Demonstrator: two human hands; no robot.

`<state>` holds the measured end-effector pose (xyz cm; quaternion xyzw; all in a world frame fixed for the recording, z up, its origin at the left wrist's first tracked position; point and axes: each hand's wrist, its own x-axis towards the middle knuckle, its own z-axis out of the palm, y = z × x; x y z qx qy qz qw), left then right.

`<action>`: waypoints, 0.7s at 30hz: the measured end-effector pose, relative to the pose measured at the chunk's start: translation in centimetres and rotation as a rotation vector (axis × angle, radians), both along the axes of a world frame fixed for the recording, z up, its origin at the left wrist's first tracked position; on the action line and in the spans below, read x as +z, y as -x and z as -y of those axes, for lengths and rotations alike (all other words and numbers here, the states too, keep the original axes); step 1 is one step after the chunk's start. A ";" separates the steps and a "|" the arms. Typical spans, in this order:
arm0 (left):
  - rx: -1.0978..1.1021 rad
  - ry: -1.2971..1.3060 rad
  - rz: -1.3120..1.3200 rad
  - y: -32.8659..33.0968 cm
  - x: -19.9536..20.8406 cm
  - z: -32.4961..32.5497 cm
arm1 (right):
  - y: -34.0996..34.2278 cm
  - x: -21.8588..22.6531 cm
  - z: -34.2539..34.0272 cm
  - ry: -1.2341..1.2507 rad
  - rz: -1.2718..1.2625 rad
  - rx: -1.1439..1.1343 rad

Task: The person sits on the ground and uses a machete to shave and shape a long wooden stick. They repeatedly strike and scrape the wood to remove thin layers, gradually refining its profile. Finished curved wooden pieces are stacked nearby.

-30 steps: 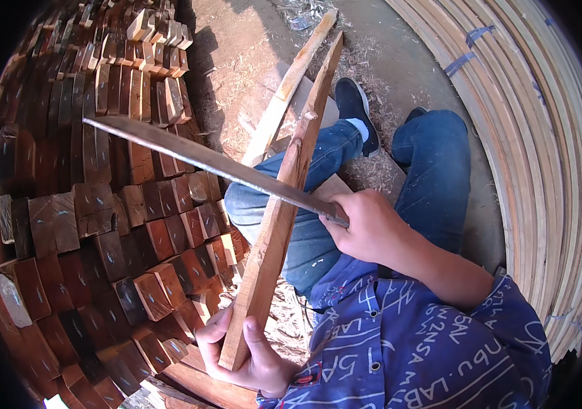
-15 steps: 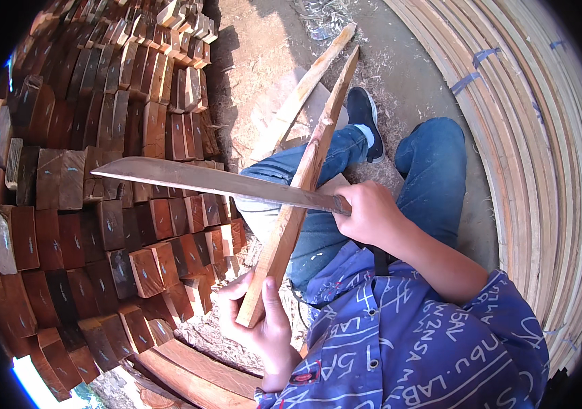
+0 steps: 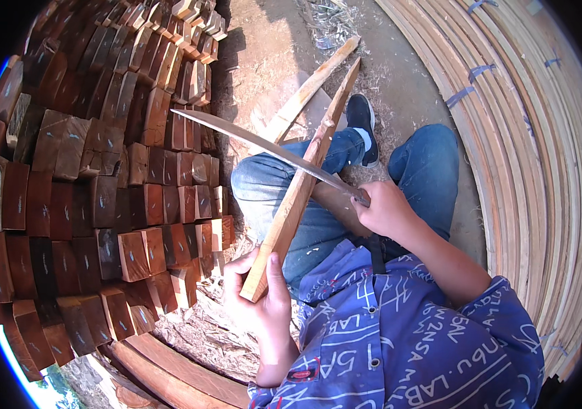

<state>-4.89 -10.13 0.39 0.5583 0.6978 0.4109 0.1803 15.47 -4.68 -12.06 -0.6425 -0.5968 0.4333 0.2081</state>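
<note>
My left hand (image 3: 262,293) grips the square near end of a long wooden stake (image 3: 292,208), thumb on one side and fingers on the other. The stake slants up and away over my leg to a narrow, pointed far end. In my right hand (image 3: 388,210) is the handle of a machete (image 3: 250,142), its fingers wrapped round it. The long blade crosses over the stake near its middle, tip toward the upper left. I cannot tell whether blade and stake touch. Beyond the stake, a second pointed piece of wood (image 3: 308,88) lies at a similar slant.
On the left rises a big stack of reddish-brown wood blocks (image 3: 52,204). Long bent-looking strips of pale timber (image 3: 509,170), tied with bands, run along the right. Wood shavings (image 3: 202,334) litter the ground. My jeans-clad legs (image 3: 431,170) and a dark shoe (image 3: 360,129) lie ahead.
The machete has turned: its tip has swung up and right, with the blade now seen more edge-on. My right hand has shifted slightly right. The left hand still holds the stake.
</note>
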 end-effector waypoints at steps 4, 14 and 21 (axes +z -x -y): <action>-0.044 0.013 0.001 -0.6 0.5 0.1 | 2.0 4.5 0.2 0.034 -0.056 0.090; -0.086 0.025 -0.018 -1.2 1.3 -0.4 | -1.0 0.4 -1.8 0.076 0.021 -0.052; -0.046 0.028 -0.031 -1.2 1.5 -0.5 | 0.7 2.4 -2.0 -0.011 -0.059 0.038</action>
